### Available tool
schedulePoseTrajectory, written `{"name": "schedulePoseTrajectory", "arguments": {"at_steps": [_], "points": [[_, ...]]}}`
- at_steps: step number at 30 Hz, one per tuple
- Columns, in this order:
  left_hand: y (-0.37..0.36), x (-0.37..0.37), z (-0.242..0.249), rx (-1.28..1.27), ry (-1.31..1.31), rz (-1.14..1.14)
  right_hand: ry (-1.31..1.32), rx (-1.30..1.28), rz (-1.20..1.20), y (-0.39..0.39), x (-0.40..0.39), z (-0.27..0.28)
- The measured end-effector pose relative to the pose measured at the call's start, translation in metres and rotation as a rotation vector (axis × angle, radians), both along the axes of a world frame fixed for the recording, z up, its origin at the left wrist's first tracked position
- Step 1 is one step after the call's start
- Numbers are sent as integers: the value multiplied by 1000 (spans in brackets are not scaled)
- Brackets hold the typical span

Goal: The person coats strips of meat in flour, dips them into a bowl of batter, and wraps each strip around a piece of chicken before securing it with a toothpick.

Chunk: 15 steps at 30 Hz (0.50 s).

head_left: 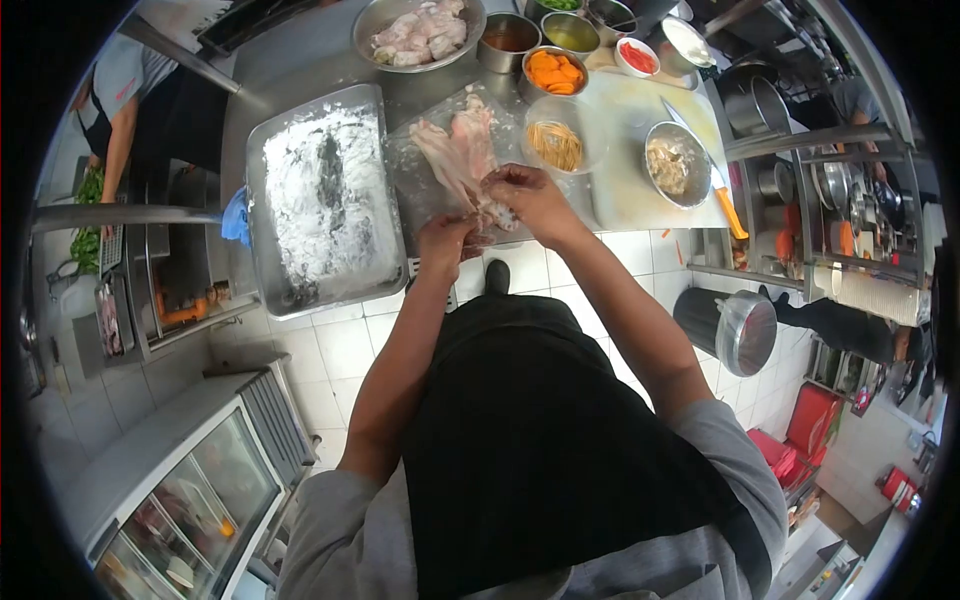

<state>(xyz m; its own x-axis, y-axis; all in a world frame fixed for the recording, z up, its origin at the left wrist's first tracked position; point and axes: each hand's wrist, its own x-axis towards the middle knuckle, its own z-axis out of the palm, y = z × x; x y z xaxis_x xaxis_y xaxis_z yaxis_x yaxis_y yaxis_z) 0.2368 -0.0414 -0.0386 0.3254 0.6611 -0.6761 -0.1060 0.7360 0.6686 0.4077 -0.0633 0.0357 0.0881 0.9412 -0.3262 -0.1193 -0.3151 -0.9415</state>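
A long piece of raw, pale pink meat (462, 150) lies near the front edge of the metal table, on what looks like a clear sheet. My left hand (447, 243) is closed on its lower left end, at the table edge. From the right, my right hand (528, 203) pinches the same meat near its lower end. To the left stands a clear tray (257, 230) of white powder (330, 190). A clear container of toothpicks (555, 146) sits just beyond my right hand.
Bowls of raw meat (420, 32), orange slices (554, 71) and red strips (638, 56) stand at the back. On the right, a cutting board (625, 210) holds a metal bowl (677, 165) and an orange-handled knife (730, 208). A person (125, 120) stands at far left.
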Motion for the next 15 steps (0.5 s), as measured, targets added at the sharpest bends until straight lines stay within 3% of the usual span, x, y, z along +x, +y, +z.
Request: {"name": "schedulePoseTrajectory", "arguments": {"at_steps": [4,9,11,13,15], "points": [[-3,1,0,-12,-72,2,227,-102,-27,10,-4,13],[-5,-1,-2,38,-175,72,-159,72,103,-6,-11,-8],[-4,-4,8,36,-226,119,-167,57,144,-21,-15,-7],[-4,-5,17,-123,-352,191,-178,41,154,-28,-22,-13],[-8,-7,12,-53,-328,173,-217,5,202,-36,-19,-16]]}}
